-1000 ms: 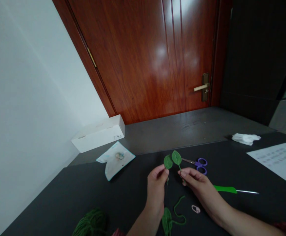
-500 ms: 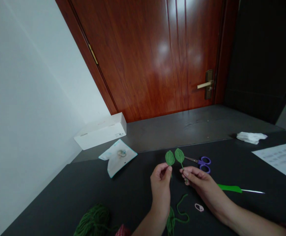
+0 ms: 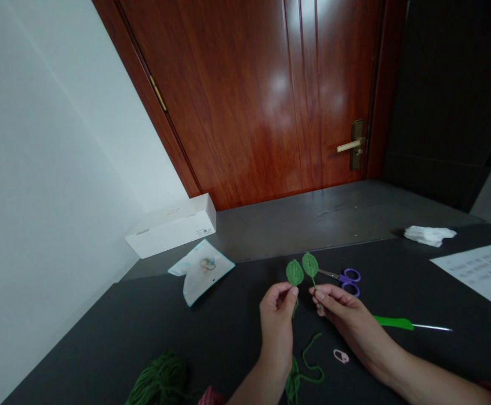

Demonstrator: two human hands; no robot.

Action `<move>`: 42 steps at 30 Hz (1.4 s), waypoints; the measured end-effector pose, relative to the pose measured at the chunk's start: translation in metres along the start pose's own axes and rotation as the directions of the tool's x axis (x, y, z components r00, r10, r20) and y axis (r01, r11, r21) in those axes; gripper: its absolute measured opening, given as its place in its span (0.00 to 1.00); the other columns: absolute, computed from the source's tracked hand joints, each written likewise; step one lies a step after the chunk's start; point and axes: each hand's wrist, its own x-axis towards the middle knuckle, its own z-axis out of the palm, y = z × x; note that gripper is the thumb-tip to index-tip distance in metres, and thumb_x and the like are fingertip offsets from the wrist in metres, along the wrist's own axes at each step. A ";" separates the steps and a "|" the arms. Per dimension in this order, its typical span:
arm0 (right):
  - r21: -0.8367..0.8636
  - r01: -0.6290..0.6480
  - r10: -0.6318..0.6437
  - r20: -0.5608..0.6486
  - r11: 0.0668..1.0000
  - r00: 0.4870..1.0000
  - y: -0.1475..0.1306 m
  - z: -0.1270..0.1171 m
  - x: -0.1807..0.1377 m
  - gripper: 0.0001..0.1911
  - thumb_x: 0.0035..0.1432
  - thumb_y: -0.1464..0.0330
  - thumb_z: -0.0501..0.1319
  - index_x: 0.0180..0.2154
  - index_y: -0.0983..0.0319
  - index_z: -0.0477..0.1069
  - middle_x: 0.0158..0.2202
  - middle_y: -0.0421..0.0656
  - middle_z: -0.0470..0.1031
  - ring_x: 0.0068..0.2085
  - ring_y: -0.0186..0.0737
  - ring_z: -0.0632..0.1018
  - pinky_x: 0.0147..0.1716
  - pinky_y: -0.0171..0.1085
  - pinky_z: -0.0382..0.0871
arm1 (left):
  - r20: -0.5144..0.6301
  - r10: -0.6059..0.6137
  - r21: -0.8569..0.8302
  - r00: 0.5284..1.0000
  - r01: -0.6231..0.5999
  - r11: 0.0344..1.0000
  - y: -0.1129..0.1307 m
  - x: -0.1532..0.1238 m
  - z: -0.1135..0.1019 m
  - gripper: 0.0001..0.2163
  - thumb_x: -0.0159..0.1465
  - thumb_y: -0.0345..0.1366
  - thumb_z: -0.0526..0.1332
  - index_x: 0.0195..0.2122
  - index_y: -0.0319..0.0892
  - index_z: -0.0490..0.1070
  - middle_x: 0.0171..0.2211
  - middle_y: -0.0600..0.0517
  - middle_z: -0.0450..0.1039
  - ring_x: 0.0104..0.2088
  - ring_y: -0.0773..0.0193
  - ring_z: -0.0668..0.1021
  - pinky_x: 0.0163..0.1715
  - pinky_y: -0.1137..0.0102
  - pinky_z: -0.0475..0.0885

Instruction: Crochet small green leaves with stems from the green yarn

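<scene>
Two green crocheted leaves are held up side by side above the dark table. The left leaf [image 3: 294, 273] is pinched at its base between thumb and fingertips of my left hand [image 3: 278, 315], with a bit of yarn hanging below. My right hand [image 3: 344, 312] grips the thin green stem of the right leaf [image 3: 310, 264], which stands slightly higher. Under my hands lies loose green yarn [image 3: 312, 368], partly hidden by my left wrist. A pink stitch marker [image 3: 341, 356] rests below my right hand.
Behind my right hand lie purple-handled scissors [image 3: 350, 281] and a green-handled crochet hook [image 3: 397, 323]. A dark green yarn ball [image 3: 158, 379] sits front left. Further back are a white pouch [image 3: 201, 275], a white box [image 3: 173, 228], crumpled tissue [image 3: 429, 235] and a printed sheet [image 3: 481, 270].
The left leaf has turned a little and shows more of its face, shifting slightly right. The right leaf has risen slightly. Both hands keep their hold.
</scene>
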 end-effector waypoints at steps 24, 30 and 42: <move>-0.557 0.226 -0.191 0.122 0.799 0.974 -0.010 -0.008 0.008 0.01 0.48 0.68 0.66 0.27 0.58 0.75 0.26 0.40 0.72 0.30 0.43 0.71 0.32 0.40 0.61 | 0.004 0.012 0.021 1.000 -0.012 1.000 0.014 -0.017 -0.004 0.06 0.54 0.36 0.64 0.30 0.40 0.75 0.28 0.50 0.75 0.30 0.62 0.74 0.30 0.71 0.67; -0.412 0.229 -0.155 0.205 0.882 0.966 -0.016 0.004 -0.005 0.12 0.58 0.59 0.58 0.30 0.60 0.72 0.25 0.39 0.67 0.28 0.39 0.68 0.27 0.36 0.61 | 0.092 -0.046 0.079 0.995 0.039 0.996 0.012 -0.029 -0.008 0.04 0.53 0.33 0.64 0.28 0.39 0.76 0.26 0.50 0.75 0.27 0.63 0.74 0.28 0.71 0.67; -0.337 0.175 -0.101 0.226 0.925 0.969 -0.008 0.006 -0.007 0.19 0.51 0.55 0.63 0.20 0.60 0.63 0.20 0.34 0.57 0.23 0.34 0.60 0.24 0.34 0.55 | 0.191 -0.048 0.162 0.980 0.016 0.987 0.034 -0.020 -0.019 0.09 0.57 0.38 0.63 0.36 0.39 0.77 0.32 0.48 0.78 0.34 0.60 0.75 0.34 0.70 0.68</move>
